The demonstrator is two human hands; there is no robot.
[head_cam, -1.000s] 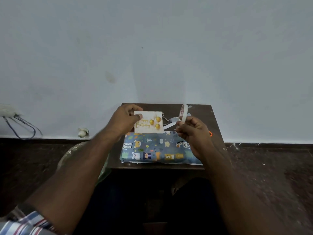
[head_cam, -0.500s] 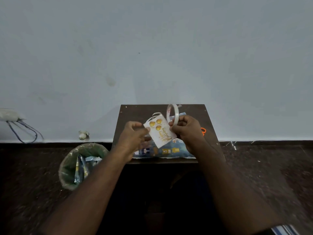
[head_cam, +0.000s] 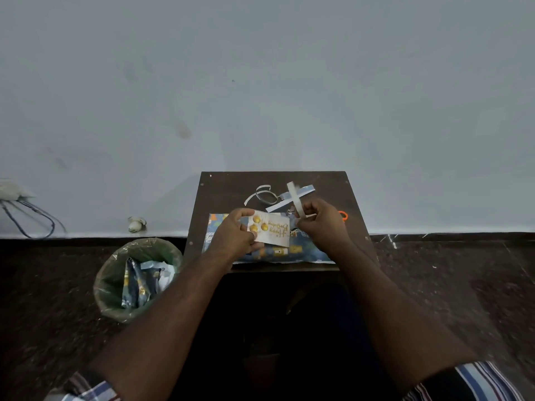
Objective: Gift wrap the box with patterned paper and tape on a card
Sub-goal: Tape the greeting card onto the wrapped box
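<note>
A white card, printed with gold balloons and gold lettering, is pinched at its left edge by the left hand above the wrapped box. A tape roll is gripped by the right hand's curled fingers.

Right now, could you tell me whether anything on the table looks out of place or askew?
The card in the left hand is turned so its lettering reads upside down from this view. Loose paper strips lie curled at the back of the table. The right hand holds the tape roll.
</note>
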